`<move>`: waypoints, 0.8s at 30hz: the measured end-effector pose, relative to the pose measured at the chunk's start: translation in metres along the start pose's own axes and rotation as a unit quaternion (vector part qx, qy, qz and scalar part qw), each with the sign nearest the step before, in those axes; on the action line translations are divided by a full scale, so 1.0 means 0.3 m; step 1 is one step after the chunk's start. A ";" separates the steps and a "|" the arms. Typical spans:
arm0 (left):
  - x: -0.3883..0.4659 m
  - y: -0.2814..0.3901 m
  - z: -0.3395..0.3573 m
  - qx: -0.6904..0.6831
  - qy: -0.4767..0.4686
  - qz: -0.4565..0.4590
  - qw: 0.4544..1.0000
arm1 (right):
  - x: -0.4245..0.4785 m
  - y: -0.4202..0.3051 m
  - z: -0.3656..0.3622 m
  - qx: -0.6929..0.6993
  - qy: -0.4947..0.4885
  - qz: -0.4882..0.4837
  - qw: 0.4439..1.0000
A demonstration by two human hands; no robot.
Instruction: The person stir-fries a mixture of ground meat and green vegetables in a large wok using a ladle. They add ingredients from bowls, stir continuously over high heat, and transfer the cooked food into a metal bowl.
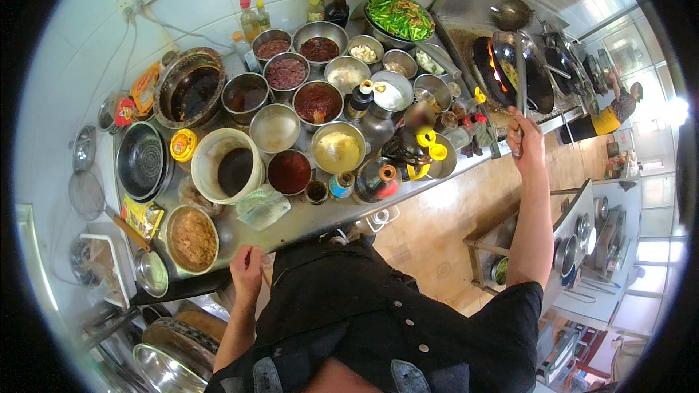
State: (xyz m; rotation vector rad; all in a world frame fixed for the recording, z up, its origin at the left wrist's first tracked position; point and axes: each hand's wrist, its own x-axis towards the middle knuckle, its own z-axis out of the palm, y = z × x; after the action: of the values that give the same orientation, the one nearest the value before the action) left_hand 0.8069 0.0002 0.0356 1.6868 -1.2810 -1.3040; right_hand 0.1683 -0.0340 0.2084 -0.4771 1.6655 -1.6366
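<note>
My right hand (525, 139) is closed around a long metal handle (520, 73) that reaches up across a dark wok (538, 87). What the handle's far end is joined to I cannot tell. Orange flames (494, 68) show along the wok's left side. By the front edge of the steel counter (240, 237), my left hand (247, 267) is curled into a loose fist with nothing seen in it. Just left of that hand sits a bowl of shredded brown food (192, 239). A plastic bag (264, 207) lies above it on the counter.
Metal bowls of sauces and ingredients, such as a red sauce (318, 103), crowd the counter. Open bottles (379, 179) line its front edge. A platter of chopped greens (400, 16) stands near the stove. Another person (609, 117) is farther along the range.
</note>
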 end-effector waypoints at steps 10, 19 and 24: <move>-0.011 0.074 -0.080 -0.067 0.014 -0.042 0.997 | 0.205 0.192 0.169 -0.178 0.047 0.050 0.982; -0.074 0.036 -0.060 -0.057 0.026 -0.063 0.996 | 0.427 0.442 0.113 -0.458 0.023 0.072 0.886; -0.105 0.038 -0.044 -0.066 0.037 -0.066 0.995 | 0.408 0.381 0.092 -0.113 -0.027 0.266 0.957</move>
State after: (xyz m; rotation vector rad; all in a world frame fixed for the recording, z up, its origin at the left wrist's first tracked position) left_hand 0.8149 0.0256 0.0601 1.7320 -1.0329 -1.3586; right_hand 0.1342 -0.1270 0.0705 -0.1550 1.7575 -1.0394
